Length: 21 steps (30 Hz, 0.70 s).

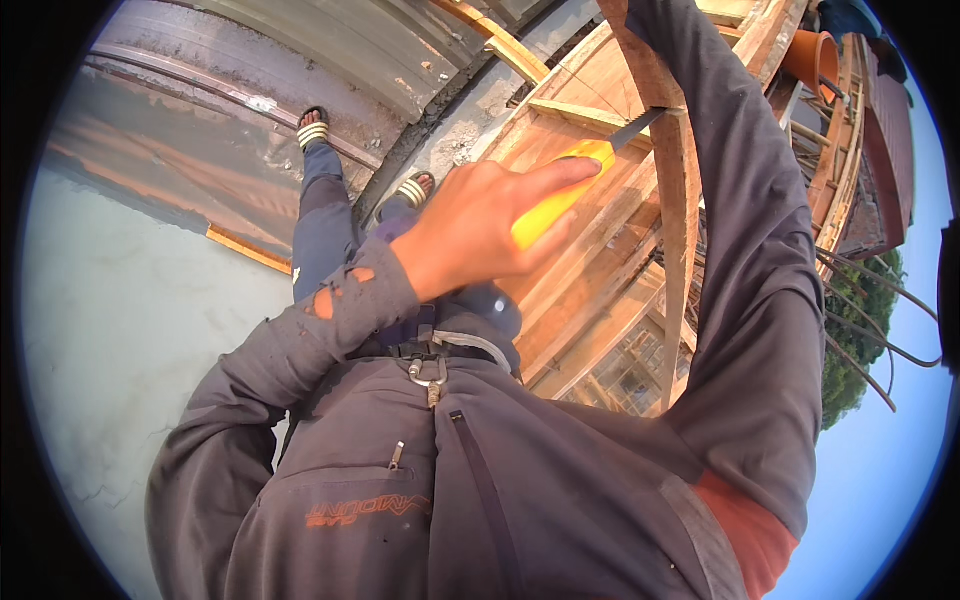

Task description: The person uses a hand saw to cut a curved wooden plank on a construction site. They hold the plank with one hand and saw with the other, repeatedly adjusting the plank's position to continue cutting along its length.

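Note:
My left hand (480, 225) is wrapped around the yellow handle (560, 200) of a handsaw, thumb along its top. The saw's short dark blade (636, 128) reaches up and right, its tip meeting the edge of a long, narrow wooden board (680, 230). That board runs from the top of the picture down beside my right arm, curved by the lens. My right sleeve (750, 180) stretches up along the board to the top edge, where the right hand is out of view.
Plywood formwork with timber battens (560, 330) lies under the saw. Bent steel bars (880, 310) jut out at right, below an orange bucket (812, 62). Metal sheets (330, 50) and a grey concrete surface (130, 300) are at left. My sandalled feet (313, 130) stand near a ledge.

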### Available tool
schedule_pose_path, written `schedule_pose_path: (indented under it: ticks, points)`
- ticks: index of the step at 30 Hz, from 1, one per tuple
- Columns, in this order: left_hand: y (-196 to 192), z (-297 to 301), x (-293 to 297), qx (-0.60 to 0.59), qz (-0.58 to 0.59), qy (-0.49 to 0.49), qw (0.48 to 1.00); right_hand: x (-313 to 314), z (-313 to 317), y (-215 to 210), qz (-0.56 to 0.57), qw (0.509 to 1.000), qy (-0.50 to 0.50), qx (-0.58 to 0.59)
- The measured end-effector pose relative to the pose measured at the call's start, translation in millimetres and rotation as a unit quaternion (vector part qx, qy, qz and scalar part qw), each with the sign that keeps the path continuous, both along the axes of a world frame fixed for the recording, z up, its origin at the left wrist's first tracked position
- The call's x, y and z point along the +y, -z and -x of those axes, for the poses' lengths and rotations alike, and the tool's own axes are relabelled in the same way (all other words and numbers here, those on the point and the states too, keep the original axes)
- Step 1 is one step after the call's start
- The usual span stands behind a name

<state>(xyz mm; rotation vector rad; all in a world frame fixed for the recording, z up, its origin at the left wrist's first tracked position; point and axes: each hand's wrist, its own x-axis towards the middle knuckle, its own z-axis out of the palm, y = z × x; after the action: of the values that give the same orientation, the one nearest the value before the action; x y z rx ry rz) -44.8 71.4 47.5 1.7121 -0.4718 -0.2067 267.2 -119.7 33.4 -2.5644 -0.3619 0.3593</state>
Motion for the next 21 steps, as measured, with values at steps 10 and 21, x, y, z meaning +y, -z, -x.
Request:
schedule_pose_path:
  ticks: [10, 21]
  points:
    - [-0.2, 61.7, 68.8, 0.032, 0.094, -0.005, 0.995, -44.0, -21.9, 45.9, 0.032, 0.998, -0.052, -0.004]
    - [36.0, 28.1, -2.8, 0.023, 0.085, -0.026, 0.996, -28.8, -14.9, 24.5, -0.033, 0.999, -0.028, 0.025]
